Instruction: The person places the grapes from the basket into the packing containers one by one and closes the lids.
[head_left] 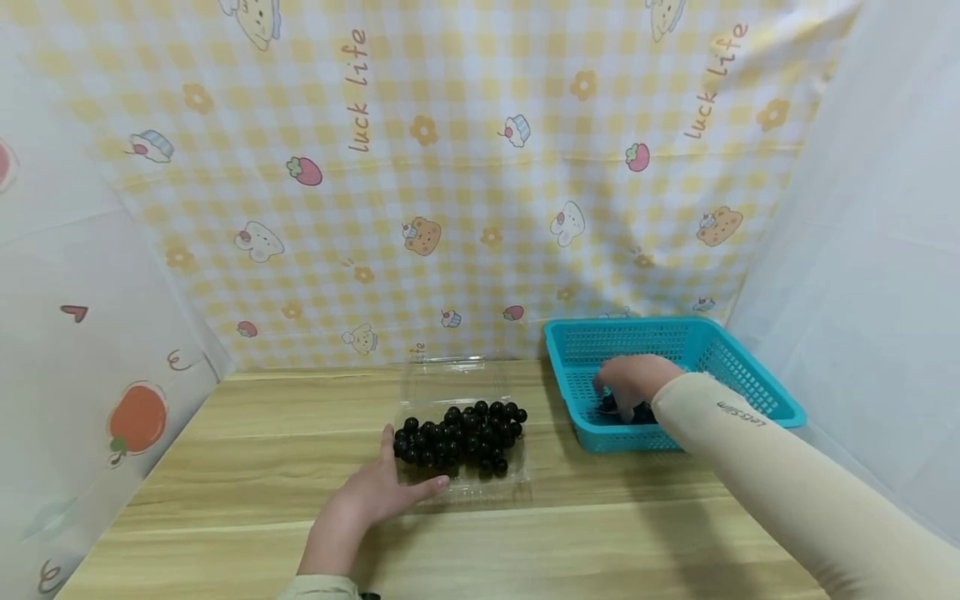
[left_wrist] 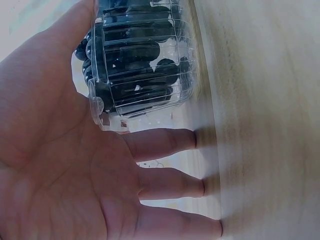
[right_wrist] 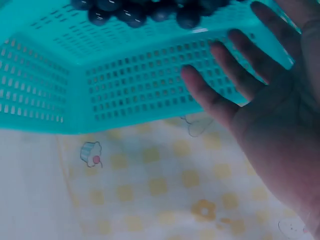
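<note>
In the head view, a bunch of black grapes point(head_left: 465, 433) lies in a clear plastic clamshell box point(head_left: 517, 479) whose lid is folded back. My left hand point(head_left: 375, 492) rests at the box's near-left corner, thumb along the front edge. The left wrist view shows its fingers point(left_wrist: 172, 182) extended down to the tabletop, beside the box's ribbed wall. My right hand point(head_left: 633, 383) reaches down into a blue-green plastic basket point(head_left: 592, 439). Dark grapes point(right_wrist: 162, 10) lie in there near its spread fingers point(right_wrist: 205, 95); the right wrist view shows no grip on them.
Both stand on a wood-grain table point(head_left: 247, 467). A yellow checked cloth point(head_left: 465, 183) hangs behind, close to the basket's back rim. White sheets point(head_left: 885, 250) close off the left and right sides.
</note>
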